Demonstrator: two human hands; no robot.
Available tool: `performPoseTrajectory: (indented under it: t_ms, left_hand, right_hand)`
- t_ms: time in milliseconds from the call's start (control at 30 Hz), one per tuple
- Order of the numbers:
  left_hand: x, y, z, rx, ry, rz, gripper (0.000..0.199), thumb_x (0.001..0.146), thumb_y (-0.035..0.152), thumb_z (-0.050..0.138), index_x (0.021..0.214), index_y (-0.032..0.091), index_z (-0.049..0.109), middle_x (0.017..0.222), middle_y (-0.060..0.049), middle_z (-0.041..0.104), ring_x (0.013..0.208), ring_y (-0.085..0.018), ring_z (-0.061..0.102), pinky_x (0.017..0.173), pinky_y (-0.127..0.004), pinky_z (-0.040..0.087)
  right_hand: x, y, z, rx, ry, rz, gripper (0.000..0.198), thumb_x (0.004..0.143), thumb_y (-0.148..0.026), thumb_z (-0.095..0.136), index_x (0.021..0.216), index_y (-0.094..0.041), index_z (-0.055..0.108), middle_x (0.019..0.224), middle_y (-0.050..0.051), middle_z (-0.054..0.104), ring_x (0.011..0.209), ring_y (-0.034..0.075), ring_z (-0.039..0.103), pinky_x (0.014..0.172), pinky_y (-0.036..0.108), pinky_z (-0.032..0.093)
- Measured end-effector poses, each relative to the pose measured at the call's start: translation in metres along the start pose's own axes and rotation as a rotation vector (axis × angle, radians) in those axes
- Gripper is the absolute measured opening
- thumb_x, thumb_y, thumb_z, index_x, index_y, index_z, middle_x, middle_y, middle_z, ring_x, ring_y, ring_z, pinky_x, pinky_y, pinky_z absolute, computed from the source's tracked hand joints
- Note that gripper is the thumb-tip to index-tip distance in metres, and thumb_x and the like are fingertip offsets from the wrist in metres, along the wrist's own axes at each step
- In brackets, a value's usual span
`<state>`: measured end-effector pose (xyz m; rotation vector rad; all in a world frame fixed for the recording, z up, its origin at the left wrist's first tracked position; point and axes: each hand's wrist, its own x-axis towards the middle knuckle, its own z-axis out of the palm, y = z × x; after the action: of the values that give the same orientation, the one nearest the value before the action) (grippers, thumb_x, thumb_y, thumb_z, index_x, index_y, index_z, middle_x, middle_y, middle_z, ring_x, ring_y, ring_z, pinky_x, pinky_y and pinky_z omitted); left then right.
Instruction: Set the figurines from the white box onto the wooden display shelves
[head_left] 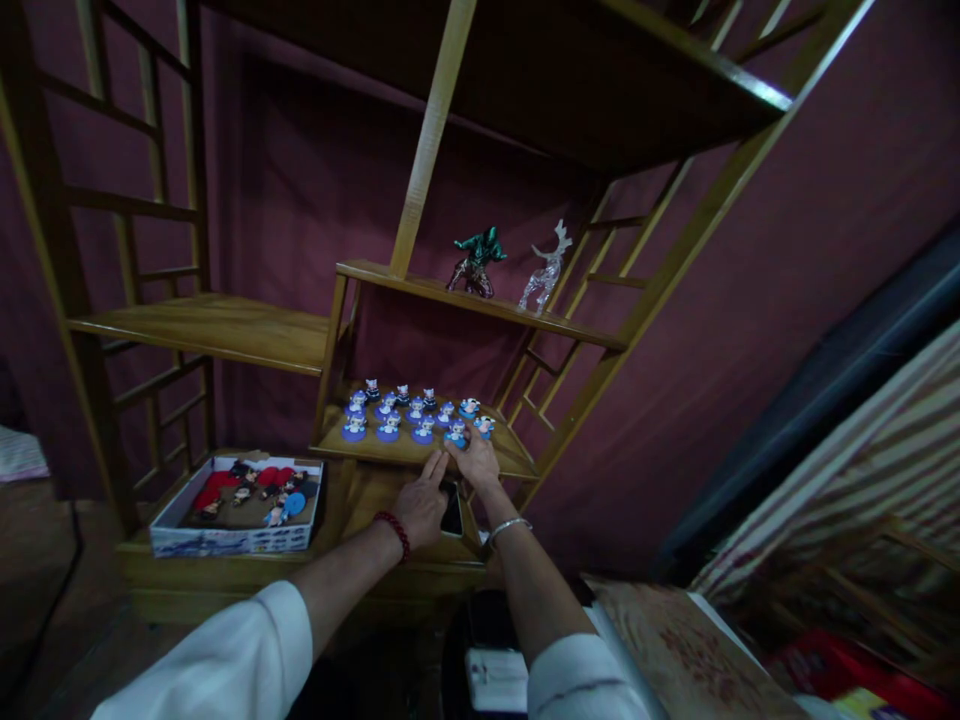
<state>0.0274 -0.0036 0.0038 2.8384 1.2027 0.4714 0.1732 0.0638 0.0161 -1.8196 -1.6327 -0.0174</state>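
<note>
Rows of small figurines on round purple bases (388, 428) stand on the low wooden shelf (360, 449). My right hand (478, 462), with a silver bangle at the wrist, reaches to the shelf's front edge. Its thumb and fingers close around a blue-based figurine (455, 432) at the right of the front row. Beside it, a similar figurine (484, 426) stands close to my fingertips. My left hand (421, 503), wearing a red bead bracelet, is just below the shelf edge. Its fingers stretch forward with nothing visible in them. A dark phone (451, 508) lies between my hands, partly covered.
An open box (232, 540) of figures in red, black and blue sits at the lower left. On the shelf above stand a green-topped crouching figure (478, 262) and a clear deer (546, 268). A slanted wooden post (433, 140) rises from that shelf.
</note>
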Motion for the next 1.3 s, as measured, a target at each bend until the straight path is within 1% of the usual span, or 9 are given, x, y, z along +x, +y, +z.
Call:
performPoseTrajectory:
  t_ms: [300,500,633,767,833,900,967,1133,1300]
  left_hand:
    - [-0.019,0.001,-0.008,-0.032,-0.006,0.009,0.025,0.064,0.011,0.052,0.087,0.007,0.06,0.145,-0.013,0.001,0.132,-0.024,-0.004,0.096,-0.036,0.035]
    - [-0.027,-0.001,-0.002,-0.046,0.045,0.014,0.031,0.064,0.013,0.051,0.092,0.008,0.062,0.145,-0.011,0.006,0.132,-0.024,-0.001,0.099,-0.035,0.03]
    - [-0.039,0.0,-0.001,-0.057,-0.005,-0.027,0.034,0.064,0.016,0.052,0.095,0.007,0.063,0.142,-0.014,0.017,0.132,-0.025,0.006,0.101,-0.036,0.027]
    - [-0.06,-0.003,0.001,0.008,-0.124,-0.074,0.036,0.065,0.018,0.052,0.097,0.002,0.062,0.136,-0.021,0.03,0.13,-0.028,0.014,0.104,-0.038,0.019]
    - [-0.07,-0.007,0.002,0.027,-0.181,-0.11,0.035,0.067,0.019,0.052,0.097,0.004,0.062,0.131,-0.019,0.039,0.127,-0.028,0.023,0.103,-0.037,0.022]
    - [-0.081,-0.014,0.001,0.022,-0.243,-0.126,0.033,0.069,0.018,0.051,0.097,0.005,0.062,0.117,-0.018,0.053,0.117,-0.025,0.039,0.099,-0.033,0.029]
    - [-0.092,-0.023,0.001,0.011,-0.275,-0.154,0.032,0.07,0.018,0.049,0.098,0.006,0.061,0.107,-0.017,0.059,0.105,-0.023,0.05,0.092,-0.031,0.037]
    - [-0.119,-0.055,0.007,0.005,-0.337,-0.245,0.031,0.07,0.016,0.049,0.097,0.007,0.061,0.101,-0.016,0.062,0.096,-0.024,0.056,0.082,-0.032,0.044]
    - [-0.145,-0.09,0.015,0.012,-0.39,-0.306,0.031,0.069,0.017,0.052,0.097,0.006,0.06,0.098,-0.018,0.063,0.094,-0.026,0.057,0.081,-0.033,0.044]
  right_hand:
    - [-0.019,0.005,0.001,0.018,0.098,-0.042,0.056,0.071,-0.042,0.051,0.118,-0.014,0.044,0.11,0.01,0.057,0.106,0.023,0.048,0.091,0.037,0.035]
    - [-0.046,-0.003,-0.004,0.035,0.179,-0.063,0.046,0.074,-0.036,0.045,0.115,-0.013,0.047,0.11,0.009,0.058,0.102,0.023,0.049,0.09,0.037,0.034]
    - [-0.071,-0.013,-0.002,0.054,0.276,-0.066,0.04,0.074,-0.032,0.043,0.108,-0.012,0.051,0.103,0.009,0.06,0.096,0.023,0.05,0.087,0.036,0.036]
    - [-0.101,-0.03,0.017,0.125,0.35,-0.101,0.034,0.075,-0.03,0.041,0.1,-0.012,0.054,0.088,0.009,0.063,0.087,0.021,0.052,0.085,0.034,0.038]
    - [-0.116,-0.039,0.031,0.167,0.29,-0.125,0.032,0.074,-0.03,0.041,0.097,-0.013,0.055,0.084,0.009,0.062,0.081,0.02,0.054,0.082,0.033,0.04]
    - [-0.128,-0.049,0.047,0.217,0.188,-0.143,0.03,0.074,-0.03,0.04,0.094,-0.014,0.056,0.084,0.008,0.062,0.077,0.018,0.056,0.078,0.032,0.042]
    - [-0.137,-0.06,0.062,0.271,0.076,-0.142,0.029,0.075,-0.03,0.039,0.092,-0.015,0.057,0.085,0.007,0.063,0.075,0.017,0.057,0.076,0.031,0.044]
    - [-0.152,-0.083,0.101,0.311,-0.194,-0.093,0.022,0.076,-0.025,0.041,0.086,-0.021,0.06,0.082,0.002,0.066,0.076,0.016,0.061,0.074,0.031,0.046]
    - [-0.158,-0.109,0.137,0.326,-0.412,-0.147,0.024,0.074,-0.014,0.043,0.078,-0.024,0.065,0.076,-0.002,0.067,0.077,0.015,0.062,0.072,0.028,0.047]
